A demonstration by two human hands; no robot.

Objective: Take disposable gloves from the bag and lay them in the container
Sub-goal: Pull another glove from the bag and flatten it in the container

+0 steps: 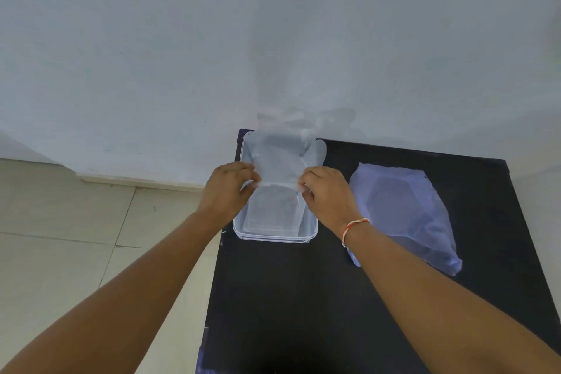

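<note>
A clear disposable glove is stretched flat above a clear rectangular container at the table's far left. My left hand pinches the glove's cuff at its left corner. My right hand pinches the right corner. The glove's fingers point away from me, reaching past the container's far rim toward the wall. More clear plastic lies folded inside the container. The translucent bag lies flat on the table to the right of my right hand.
The black table stands against a pale wall. Its left edge runs just beside the container, with beige floor tiles below. A red and white thread band circles my right wrist.
</note>
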